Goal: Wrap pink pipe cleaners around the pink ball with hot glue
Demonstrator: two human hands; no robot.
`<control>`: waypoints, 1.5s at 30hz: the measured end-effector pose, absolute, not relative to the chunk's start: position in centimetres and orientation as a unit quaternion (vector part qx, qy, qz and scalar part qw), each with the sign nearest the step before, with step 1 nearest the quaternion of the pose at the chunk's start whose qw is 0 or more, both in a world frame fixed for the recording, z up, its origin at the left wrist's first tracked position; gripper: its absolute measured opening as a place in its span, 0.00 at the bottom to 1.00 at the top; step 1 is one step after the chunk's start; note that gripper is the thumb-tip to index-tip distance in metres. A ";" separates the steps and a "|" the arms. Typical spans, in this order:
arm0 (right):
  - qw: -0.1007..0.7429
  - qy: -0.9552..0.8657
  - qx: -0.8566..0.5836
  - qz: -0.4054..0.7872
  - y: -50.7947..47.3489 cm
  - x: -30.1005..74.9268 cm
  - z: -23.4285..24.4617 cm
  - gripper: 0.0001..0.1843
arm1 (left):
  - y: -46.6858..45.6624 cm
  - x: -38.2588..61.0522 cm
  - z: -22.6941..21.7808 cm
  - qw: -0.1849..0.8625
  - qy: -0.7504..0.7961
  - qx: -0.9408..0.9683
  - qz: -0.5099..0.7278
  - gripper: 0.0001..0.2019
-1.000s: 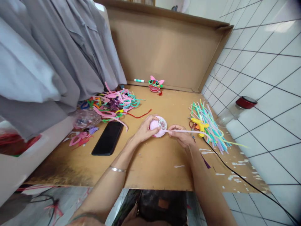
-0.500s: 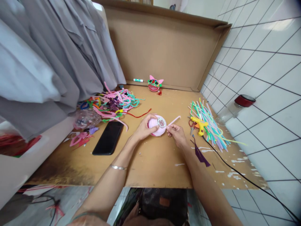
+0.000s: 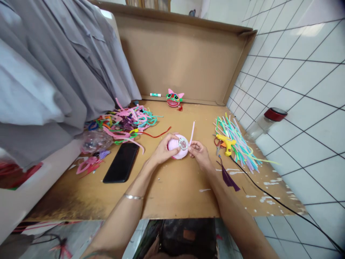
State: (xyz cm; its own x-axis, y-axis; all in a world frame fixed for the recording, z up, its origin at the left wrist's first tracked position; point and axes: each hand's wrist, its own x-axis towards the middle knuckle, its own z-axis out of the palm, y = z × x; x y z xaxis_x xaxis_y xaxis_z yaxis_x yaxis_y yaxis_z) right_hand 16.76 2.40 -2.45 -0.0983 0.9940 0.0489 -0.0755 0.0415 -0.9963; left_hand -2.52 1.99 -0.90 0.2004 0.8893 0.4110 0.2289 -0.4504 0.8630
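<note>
My left hand (image 3: 162, 150) is wrapped round a small round object wound in pink pipe cleaner (image 3: 178, 146), holding it just above the cardboard work surface (image 3: 175, 187). My right hand (image 3: 198, 153) pinches the loose end of a pale pink pipe cleaner (image 3: 192, 131) right beside that object; the free end sticks up and away from me. The clear opening of the object faces up between my hands.
A black phone (image 3: 122, 162) lies left of my hands. A tangle of coloured pipe cleaners (image 3: 126, 120) sits at the left, a straight bundle (image 3: 237, 138) and a yellow glue gun (image 3: 225, 142) with its black cord at the right. A small pink cat-like figure (image 3: 173, 98) and a marker (image 3: 155, 95) stand at the back wall. A red-lidded jar (image 3: 265, 123) lies on the tiles.
My right hand has come in close to the pink object, and the pipe cleaner's free end has swung from pointing right to pointing upward and away. My left hand keeps its hold.
</note>
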 end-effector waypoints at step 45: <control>0.454 -0.654 -0.581 0.169 1.5 18.6 -3.5 0.20 | 1.6 -0.6 -0.9 0.247 0.429 0.726 0.477 0.18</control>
State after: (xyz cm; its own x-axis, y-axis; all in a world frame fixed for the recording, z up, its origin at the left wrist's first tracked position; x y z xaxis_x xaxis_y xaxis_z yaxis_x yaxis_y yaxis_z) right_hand 18.62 1.46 -3.54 0.0862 0.9134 0.3978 0.6066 0.2686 -0.7482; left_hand -0.56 1.63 -0.93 0.1771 0.8585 0.4813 0.3876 -0.5104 0.7677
